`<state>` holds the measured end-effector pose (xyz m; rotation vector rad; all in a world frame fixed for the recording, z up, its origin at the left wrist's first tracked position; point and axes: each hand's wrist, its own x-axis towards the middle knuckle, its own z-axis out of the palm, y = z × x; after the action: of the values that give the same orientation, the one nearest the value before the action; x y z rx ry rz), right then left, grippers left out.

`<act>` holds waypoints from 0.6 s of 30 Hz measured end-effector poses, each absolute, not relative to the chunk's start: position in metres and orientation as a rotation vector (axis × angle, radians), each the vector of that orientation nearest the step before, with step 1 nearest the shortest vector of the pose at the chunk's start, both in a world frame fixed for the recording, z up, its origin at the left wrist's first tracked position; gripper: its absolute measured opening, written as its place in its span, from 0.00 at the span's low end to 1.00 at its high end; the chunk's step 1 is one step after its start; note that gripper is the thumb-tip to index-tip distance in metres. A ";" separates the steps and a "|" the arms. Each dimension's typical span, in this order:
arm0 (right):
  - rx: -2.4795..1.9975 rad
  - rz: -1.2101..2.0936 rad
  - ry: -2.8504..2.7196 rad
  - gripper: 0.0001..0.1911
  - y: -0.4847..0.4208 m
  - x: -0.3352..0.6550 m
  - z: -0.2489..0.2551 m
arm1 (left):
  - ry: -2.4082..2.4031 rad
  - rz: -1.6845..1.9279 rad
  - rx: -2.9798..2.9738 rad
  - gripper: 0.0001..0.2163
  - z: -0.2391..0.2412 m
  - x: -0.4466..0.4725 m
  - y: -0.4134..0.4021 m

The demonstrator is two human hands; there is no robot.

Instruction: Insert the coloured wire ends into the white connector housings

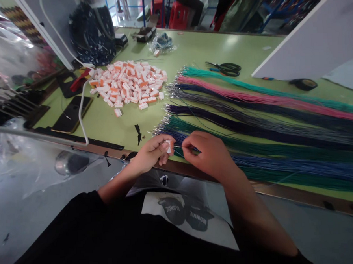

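In my left hand [152, 153], near the table's front edge, is a small white and orange connector housing [169, 146], pinched between thumb and fingers. Just to its right, the thumb and index finger of my right hand [205, 152] are pinched together on a thin wire whose metal tip points at the housing. Whether that tip has entered the housing is too small to tell. Beneath and beyond my right hand lie bundles of green wires [254, 143] and blue wires [284, 163]. A heap of similar connector housings [129, 83] lies further back on the left.
Pink wires [236, 91] and teal wires [250, 79] run across the green table [190, 48]. Black-handled scissors [228, 69], a tape roll [303, 84] and a phone [72, 114] lie around them. A white cable [81, 109] hangs over the left edge. A white panel [310, 34] stands right.
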<state>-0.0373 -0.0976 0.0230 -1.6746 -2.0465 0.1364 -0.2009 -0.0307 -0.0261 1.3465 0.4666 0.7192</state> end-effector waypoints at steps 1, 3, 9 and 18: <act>-1.677 0.128 -2.056 0.07 -0.098 -0.037 0.023 | 0.464 0.723 1.347 0.14 -0.026 -0.201 -0.031; -1.671 0.118 -2.074 0.07 -0.098 -0.037 0.023 | 0.461 0.721 1.351 0.13 -0.025 -0.201 -0.031; -1.639 0.049 -2.119 0.07 -0.098 -0.038 0.021 | 0.503 0.706 1.360 0.13 -0.022 -0.202 -0.032; -1.646 0.195 -2.015 0.07 -0.096 -0.040 0.017 | 0.564 0.673 1.400 0.13 -0.017 -0.201 -0.033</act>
<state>-0.0396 -0.0961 0.0167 -1.6456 -2.0154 0.1951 -0.2015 -0.0333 -0.0169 1.4000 0.5638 0.6732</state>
